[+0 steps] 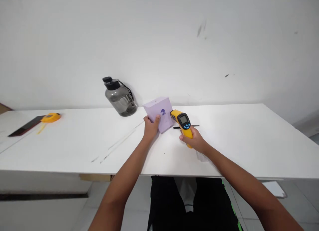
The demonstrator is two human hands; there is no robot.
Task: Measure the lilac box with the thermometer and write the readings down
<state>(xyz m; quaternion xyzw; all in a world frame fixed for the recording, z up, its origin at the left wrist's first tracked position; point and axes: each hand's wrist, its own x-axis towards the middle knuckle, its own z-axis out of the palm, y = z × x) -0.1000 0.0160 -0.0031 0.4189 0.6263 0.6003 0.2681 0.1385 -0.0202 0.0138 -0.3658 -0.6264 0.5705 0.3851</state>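
My left hand (151,127) is closed on the lower left side of a light purple box (157,108) with a dark horse-like mark on its front. The box is tilted on the white table. In my right hand (195,139) is a yellow and black infrared thermometer gun (183,121), its small screen and blue buttons facing me. The gun's front end is close to the right side of the box; whether they touch I cannot tell. A dark pen (195,125) lies behind the gun, partly hidden by it.
A grey water bottle (121,98) with a black lid leans near the wall. At the left lie a yellow tape measure (51,117) and a flat black item (26,126). Something clear (202,157) is under my right wrist. The white table (74,148) ends close to my legs.
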